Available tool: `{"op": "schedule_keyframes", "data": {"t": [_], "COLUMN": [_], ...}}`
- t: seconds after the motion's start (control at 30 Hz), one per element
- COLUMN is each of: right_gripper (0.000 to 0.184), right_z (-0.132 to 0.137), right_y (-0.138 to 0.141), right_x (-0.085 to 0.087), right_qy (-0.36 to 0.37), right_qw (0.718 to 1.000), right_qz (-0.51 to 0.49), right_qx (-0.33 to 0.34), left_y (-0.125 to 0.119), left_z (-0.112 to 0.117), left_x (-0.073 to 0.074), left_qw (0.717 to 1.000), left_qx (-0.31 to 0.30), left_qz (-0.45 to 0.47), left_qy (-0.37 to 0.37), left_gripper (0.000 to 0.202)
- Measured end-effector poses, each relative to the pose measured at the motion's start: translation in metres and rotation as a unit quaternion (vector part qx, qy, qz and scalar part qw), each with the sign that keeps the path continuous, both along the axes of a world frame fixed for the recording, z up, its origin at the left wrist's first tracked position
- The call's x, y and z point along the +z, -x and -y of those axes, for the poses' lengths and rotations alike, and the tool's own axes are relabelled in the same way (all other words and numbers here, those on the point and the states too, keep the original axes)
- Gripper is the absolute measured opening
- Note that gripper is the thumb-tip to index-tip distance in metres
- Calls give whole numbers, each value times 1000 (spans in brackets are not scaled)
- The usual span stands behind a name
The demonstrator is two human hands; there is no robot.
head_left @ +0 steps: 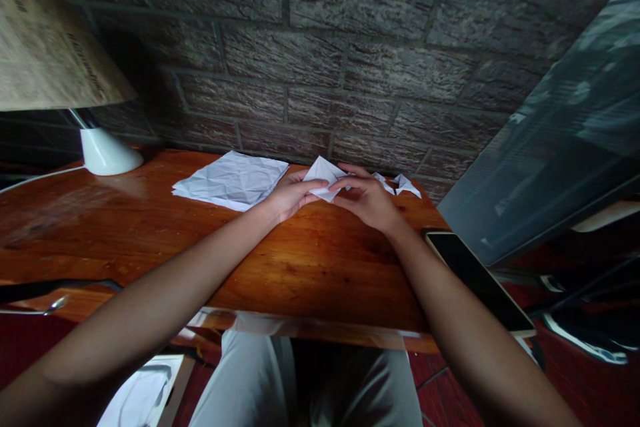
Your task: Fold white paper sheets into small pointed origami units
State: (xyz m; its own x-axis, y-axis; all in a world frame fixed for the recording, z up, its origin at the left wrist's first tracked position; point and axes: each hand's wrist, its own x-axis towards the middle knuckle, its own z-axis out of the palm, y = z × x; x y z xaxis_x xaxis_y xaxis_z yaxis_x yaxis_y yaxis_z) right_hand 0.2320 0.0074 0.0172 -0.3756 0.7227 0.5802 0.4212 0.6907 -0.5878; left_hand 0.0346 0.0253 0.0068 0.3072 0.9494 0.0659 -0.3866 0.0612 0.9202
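Note:
Between my two hands, just above the wooden desk point(310, 273), is a small piece of folded white paper point(323, 168) with a pointed top. My left hand point(294, 196) is closed on its left side, thumb lying across the front. On the right side, my right hand point(367, 195) pinches the same paper with thumb and fingers. Creased white sheets point(233, 179) lie stacked to the left of my left hand. Behind my right hand sit small folded paper pieces point(406, 185), partly hidden by it.
A lamp with a printed shade point(50, 47) and white base point(107, 152) stands at the left. A dark-screened tablet point(475, 277) lies along the desk's right edge. The stone-block wall point(310, 47) rises behind the desk. An open white box point(150, 387) is below at left.

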Motion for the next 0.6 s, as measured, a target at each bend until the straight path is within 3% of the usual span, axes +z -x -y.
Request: {"op": "schedule_keyframes", "data": {"t": [0.27,0.6], "right_gripper": [21,40], "right_z": [-1,5], "right_y": [4,6], "right_x": [-2,4], "right_qy": [37,232], "right_qw": [998,967], "right_qz": [-47,-102], "right_qx": [35,37], "left_y": [1,1], "left_z": [-3,-1], "left_x": [0,2], "left_qw": [1000,1000], "left_qx": [6,15], "left_qz": [19,-8], "left_qy": [-14,0], "left_gripper": [35,33]}}
